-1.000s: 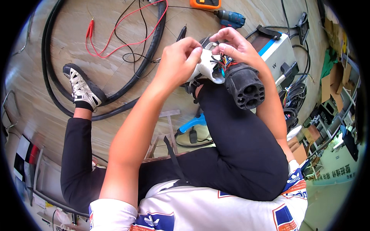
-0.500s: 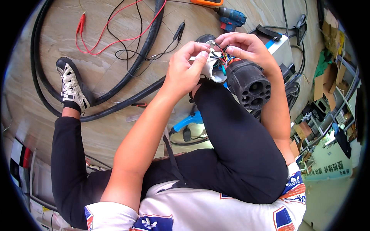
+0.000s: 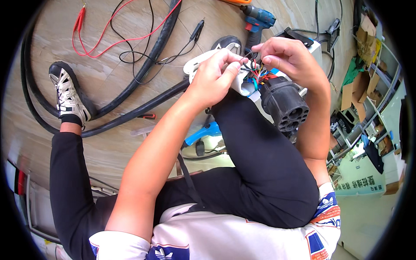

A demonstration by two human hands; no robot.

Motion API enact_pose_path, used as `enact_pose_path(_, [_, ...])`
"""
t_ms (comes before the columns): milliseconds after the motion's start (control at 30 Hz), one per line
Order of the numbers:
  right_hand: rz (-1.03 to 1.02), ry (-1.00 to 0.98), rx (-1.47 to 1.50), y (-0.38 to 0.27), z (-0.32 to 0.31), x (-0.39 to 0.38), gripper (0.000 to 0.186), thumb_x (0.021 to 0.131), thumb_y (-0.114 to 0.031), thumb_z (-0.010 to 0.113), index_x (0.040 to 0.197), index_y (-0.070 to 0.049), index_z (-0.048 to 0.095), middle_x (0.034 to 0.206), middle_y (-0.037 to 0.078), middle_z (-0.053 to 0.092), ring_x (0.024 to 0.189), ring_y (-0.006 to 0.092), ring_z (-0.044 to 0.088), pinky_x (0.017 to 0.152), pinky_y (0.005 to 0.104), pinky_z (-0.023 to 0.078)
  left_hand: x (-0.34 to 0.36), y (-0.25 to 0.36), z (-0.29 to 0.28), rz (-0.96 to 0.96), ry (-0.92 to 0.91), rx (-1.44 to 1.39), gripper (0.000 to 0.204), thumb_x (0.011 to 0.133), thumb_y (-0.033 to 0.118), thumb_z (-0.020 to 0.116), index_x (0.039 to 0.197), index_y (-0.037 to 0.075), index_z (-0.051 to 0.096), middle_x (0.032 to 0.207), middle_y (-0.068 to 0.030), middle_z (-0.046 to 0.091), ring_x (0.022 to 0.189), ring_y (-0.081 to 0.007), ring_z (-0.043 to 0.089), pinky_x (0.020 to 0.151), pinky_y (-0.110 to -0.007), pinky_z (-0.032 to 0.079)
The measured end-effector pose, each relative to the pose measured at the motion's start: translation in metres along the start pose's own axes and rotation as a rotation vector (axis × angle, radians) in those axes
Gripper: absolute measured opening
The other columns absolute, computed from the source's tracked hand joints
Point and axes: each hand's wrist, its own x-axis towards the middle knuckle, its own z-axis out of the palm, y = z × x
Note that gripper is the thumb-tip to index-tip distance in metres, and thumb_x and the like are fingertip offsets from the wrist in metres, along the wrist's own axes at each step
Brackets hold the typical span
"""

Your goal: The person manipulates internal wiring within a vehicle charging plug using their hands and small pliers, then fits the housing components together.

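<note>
My left hand (image 3: pixel 214 78) is closed on a white plastic housing (image 3: pixel 245 88) above my bent right leg, its thumb and fingertips at the housing's open end. Coloured wires (image 3: pixel 256 74) spill from that opening toward a thick black round plug body (image 3: pixel 284 104) with several holes in its face, hanging at the right. My right hand (image 3: pixel 286 60) has curled fingers over the wires, its index tip at dark leads; whatever it pinches is too small to make out. A long white part of the housing (image 3: pixel 194 65) shows behind my left hand.
A cordless drill (image 3: pixel 255 21) stands behind my hands. A thick black cable (image 3: pixel 125 102), red clip lead (image 3: pixel 80 19) and black probe lead (image 3: pixel 197 31) lie on the floor. A blue tool (image 3: pixel 199 134) lies below. Cluttered shelving and cardboard (image 3: pixel 359 97) are at the right.
My right hand has shifted right, and the black plug body sits a little lower. More of the white housing now shows behind my left hand. The floor items have slid leftward in the view.
</note>
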Motion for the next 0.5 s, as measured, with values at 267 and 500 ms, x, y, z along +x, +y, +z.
enact_pose_path(267, [0.182, 0.004, -0.372, -0.034, 0.006, 0.007, 0.015, 0.088, -0.010, 0.069, 0.090, 0.003, 0.063, 0.082, 0.015, 0.066, 0.075, 0.0263, 0.064, 0.068, 0.0346, 0.050, -0.007, -0.004, 0.004, 0.086, -0.023, 0.058, 0.015, 0.099, 0.011, 0.054, 0.104, -0.001, 0.061, 0.123, -0.0157, 0.068, 0.115, -0.0213, 0.062, 0.101, -0.037, 0.047])
enact_pose_path(500, [0.274, 0.177, 0.281, 0.015, 0.022, -0.006, 0.020, 0.097, -0.017, 0.065, 0.094, 0.003, 0.064, 0.088, 0.007, 0.070, 0.079, 0.0124, 0.065, 0.073, 0.0288, 0.053, -0.009, 0.008, 0.002, 0.065, -0.011, 0.207, 0.012, 0.096, 0.009, 0.058, 0.096, -0.002, 0.061, 0.120, -0.0166, 0.070, 0.100, -0.0234, 0.070, 0.087, -0.036, 0.055])
